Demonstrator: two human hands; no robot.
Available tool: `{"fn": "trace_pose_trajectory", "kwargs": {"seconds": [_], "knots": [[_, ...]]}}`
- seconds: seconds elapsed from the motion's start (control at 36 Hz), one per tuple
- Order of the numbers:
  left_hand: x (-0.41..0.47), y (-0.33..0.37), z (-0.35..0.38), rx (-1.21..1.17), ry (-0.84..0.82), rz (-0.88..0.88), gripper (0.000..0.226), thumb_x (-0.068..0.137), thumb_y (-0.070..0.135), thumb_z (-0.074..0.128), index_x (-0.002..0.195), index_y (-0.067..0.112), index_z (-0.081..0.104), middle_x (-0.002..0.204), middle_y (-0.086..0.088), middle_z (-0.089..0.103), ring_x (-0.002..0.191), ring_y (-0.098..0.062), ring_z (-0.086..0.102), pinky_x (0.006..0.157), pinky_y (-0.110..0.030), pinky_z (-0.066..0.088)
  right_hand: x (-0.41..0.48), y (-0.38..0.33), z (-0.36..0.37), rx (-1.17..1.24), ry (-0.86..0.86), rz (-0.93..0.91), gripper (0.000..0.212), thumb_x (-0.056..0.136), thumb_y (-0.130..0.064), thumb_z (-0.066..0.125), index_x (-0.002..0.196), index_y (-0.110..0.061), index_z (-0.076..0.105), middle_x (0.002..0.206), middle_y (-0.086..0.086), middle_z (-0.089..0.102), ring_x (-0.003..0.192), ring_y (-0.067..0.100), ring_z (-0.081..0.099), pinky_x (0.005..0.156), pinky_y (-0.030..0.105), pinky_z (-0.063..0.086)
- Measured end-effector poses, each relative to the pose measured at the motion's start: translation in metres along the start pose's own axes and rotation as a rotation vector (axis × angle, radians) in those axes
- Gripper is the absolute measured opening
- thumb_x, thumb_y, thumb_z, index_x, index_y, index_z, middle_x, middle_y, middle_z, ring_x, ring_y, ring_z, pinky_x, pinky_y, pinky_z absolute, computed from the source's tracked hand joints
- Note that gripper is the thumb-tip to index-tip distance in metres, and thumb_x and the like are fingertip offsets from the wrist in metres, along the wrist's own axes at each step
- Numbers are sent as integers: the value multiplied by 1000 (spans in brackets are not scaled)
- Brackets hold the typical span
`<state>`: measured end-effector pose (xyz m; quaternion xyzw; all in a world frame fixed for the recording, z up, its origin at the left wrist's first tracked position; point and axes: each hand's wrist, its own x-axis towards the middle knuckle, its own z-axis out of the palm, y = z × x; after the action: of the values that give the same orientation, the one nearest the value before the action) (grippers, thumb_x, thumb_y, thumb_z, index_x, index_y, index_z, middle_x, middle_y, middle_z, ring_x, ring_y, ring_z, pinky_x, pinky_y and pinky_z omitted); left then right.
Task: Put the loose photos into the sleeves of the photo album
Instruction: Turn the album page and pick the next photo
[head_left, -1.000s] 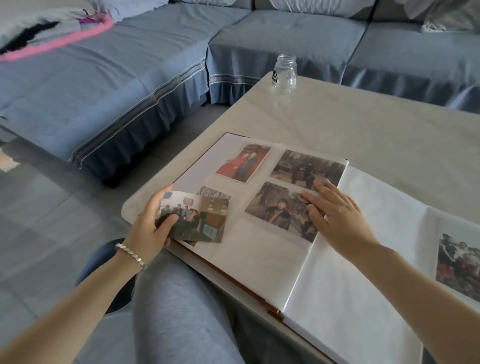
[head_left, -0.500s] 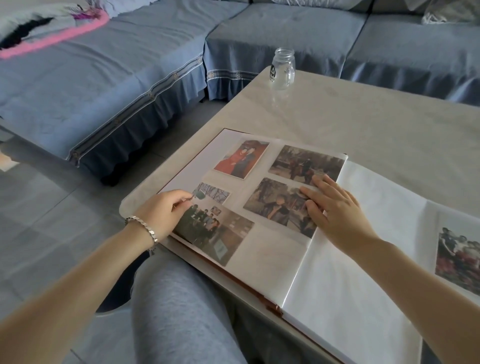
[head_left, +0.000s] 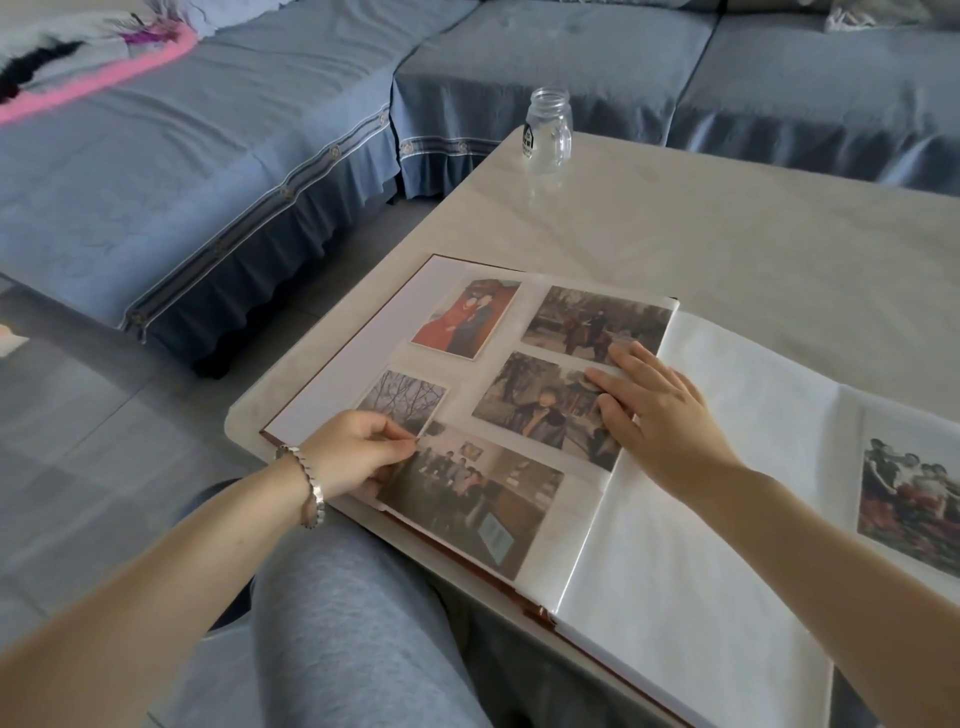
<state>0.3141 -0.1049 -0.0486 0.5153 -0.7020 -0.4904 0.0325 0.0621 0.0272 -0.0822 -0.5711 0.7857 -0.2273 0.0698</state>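
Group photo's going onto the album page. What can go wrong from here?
1. The left hand pinches only one corner of the group photo, so it may bend or sit skewed.
2. That corner lies right by the small tree photo, so they may overlap.
3. The right hand lies flat on the middle photo and might smudge or shift it.
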Motion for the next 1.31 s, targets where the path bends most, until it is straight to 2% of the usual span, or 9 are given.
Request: {"fn": "trace_pose_trajectory", "kwargs": {"seconds": [0.06, 0.17, 0.31, 0.47, 0.64, 0.75, 0.92, 1.14, 1.31], "knots": [[-1, 3, 3, -7, 17, -5, 9, 87, 8, 61, 81, 13, 63, 82, -8, 66, 75, -19, 63, 70, -26, 55, 0, -1, 0, 4, 8, -3, 66, 84, -53, 18, 128, -22, 57, 144, 3, 42, 141, 19, 25, 111, 28, 14], [-4, 4, 1, -12, 73, 10, 8, 87, 17, 62, 81, 15, 67, 87, -9, 70, 87, -24, 66, 82, -40, 55, -1, -1, -1, 4, 4, -3, 53, 88, -41, 29, 129, -22, 55, 145, 3, 41, 141, 18, 23, 110, 26, 12], [-10, 7, 4, 19, 96, 23, 5, 82, 17, 69, 80, 19, 65, 77, -2, 66, 70, -11, 61, 51, -13, 50, 0, -1, 0, -3, -3, -4, 56, 88, -44, 26, 130, -22, 55, 146, 3, 40, 142, 17, 22, 111, 27, 13], [-11, 10, 5, 49, 123, 41, 14, 88, 12, 62, 74, 15, 66, 71, -8, 65, 63, -14, 58, 49, -13, 50, 0, 0, 2, -8, 8, -3, 62, 87, -50, 20, 129, -22, 56, 145, 3, 41, 141, 17, 23, 111, 29, 14], [-15, 19, 4, -69, -8, -27, 12, 83, 15, 67, 80, 4, 70, 71, -15, 67, 60, -19, 59, 56, -24, 50, 1, 2, 3, 4, 28, -8, 72, 82, -53, 12, 127, -21, 58, 143, 4, 44, 140, 18, 26, 111, 32, 17], [-17, 24, 3, 22, -72, -43, 16, 77, 23, 73, 86, 11, 68, 55, 3, 64, 46, -8, 54, 47, -18, 46, 1, 1, 3, 0, 30, -11, 73, 81, -54, 11, 128, -21, 57, 144, 4, 43, 140, 18, 25, 112, 32, 16], [-15, 27, 6, -1, -48, -103, 28, 69, 15, 80, 91, 9, 64, 57, -2, 64, 39, -7, 49, 38, -18, 41, 1, 2, 3, -5, 15, -5, 76, 79, -55, 9, 129, -23, 56, 145, 3, 41, 141, 16, 22, 112, 30, 14], [-17, 22, 9, 76, 67, -12, 16, 73, 17, 78, 77, 8, 65, 50, 3, 62, 39, -3, 50, 42, -16, 41, 1, 2, 3, -2, 19, -4, 75, 80, -55, 9, 129, -23, 56, 145, 3, 41, 141, 18, 22, 112, 32, 15], [-26, 18, 18, 247, 304, 199, 14, 71, 22, 79, 67, 20, 66, 69, 7, 67, 67, -5, 62, 61, -20, 49, 0, 1, 2, 4, 14, -4, 72, 82, -53, 11, 130, -22, 55, 146, 3, 40, 142, 18, 21, 112, 33, 15]]}}
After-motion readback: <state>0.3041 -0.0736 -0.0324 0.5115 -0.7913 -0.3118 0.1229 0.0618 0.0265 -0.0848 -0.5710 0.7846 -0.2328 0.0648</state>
